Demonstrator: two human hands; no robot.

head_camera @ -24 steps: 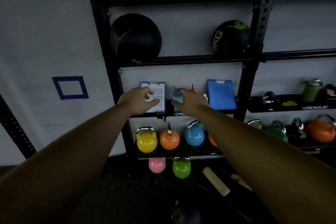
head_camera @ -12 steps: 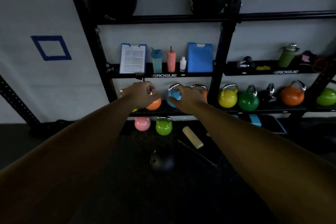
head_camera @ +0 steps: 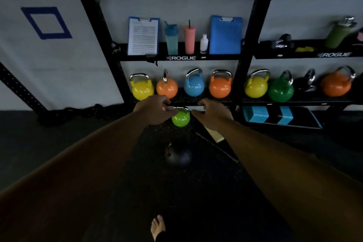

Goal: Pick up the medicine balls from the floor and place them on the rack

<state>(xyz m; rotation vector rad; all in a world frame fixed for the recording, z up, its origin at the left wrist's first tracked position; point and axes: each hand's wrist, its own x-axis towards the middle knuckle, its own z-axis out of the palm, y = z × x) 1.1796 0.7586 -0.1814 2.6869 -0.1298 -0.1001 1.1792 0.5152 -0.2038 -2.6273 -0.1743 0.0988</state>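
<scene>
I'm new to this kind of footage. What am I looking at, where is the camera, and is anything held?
There is no machine: a person wears one wide-angle camera on the head, looking forward and down, so both bare arms reach out from the bottom edge. The left hand and right hand have loosely curled fingers; neither has a grip on anything. On the dark floor lies a black medicine ball, with a green kettlebell beyond it. Behind stands the rack, holding coloured kettlebells, clipboards and bottles. A bare foot shows at the bottom.
</scene>
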